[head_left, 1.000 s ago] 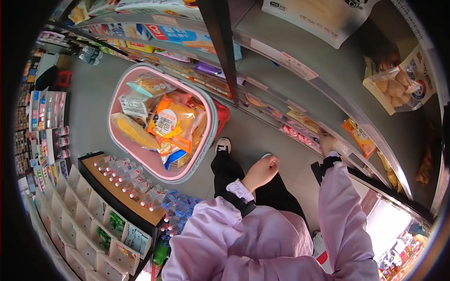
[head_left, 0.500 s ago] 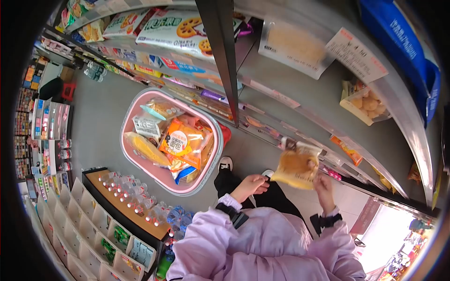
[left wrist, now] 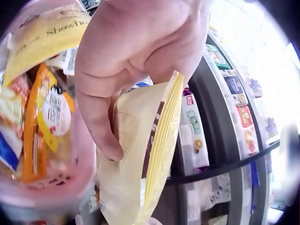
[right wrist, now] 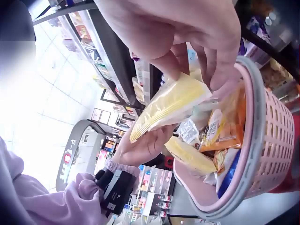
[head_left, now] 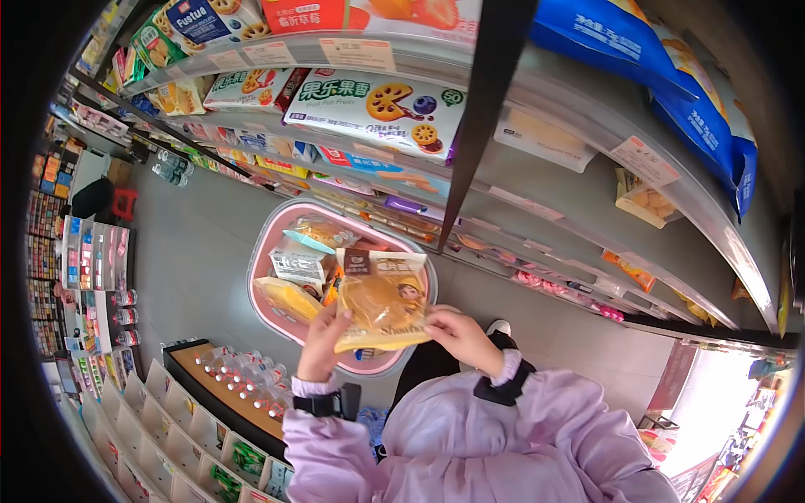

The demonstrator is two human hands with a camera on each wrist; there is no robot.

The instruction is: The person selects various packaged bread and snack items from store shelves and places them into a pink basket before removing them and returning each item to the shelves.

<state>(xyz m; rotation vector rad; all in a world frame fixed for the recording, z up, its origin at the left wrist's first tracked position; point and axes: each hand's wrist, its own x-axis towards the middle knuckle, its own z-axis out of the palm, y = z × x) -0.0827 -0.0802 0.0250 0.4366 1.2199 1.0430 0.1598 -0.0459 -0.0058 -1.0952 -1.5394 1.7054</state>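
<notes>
A clear and cream bread package point(head_left: 381, 298) is held by both hands over the near part of a pink basket point(head_left: 262, 293). At its left edge the left hand point(head_left: 323, 342) pinches it; the right hand point(head_left: 463, 337) grips its lower right corner. The left wrist view shows the left hand point(left wrist: 136, 56) with thumb and fingers on the package's pale side point(left wrist: 131, 140). In the right wrist view, the right hand point(right wrist: 187, 37) pinches one end of the package point(right wrist: 173, 103). Inside the basket lie several packages, among them an orange one point(right wrist: 229, 131) and a yellow one point(right wrist: 190, 154).
Shelves with biscuit boxes point(head_left: 369, 109) and blue bags point(head_left: 671, 84) run along the top and right. Bottles point(head_left: 243, 369) stand on a brown-topped unit at lower left, beside white compartments point(head_left: 159, 419). Grey floor point(head_left: 197, 243) shows left of the basket.
The bread package has moved from the right side, where the right hand held it, leftward over the basket. The left hand has taken hold of it too. The view has shifted.
</notes>
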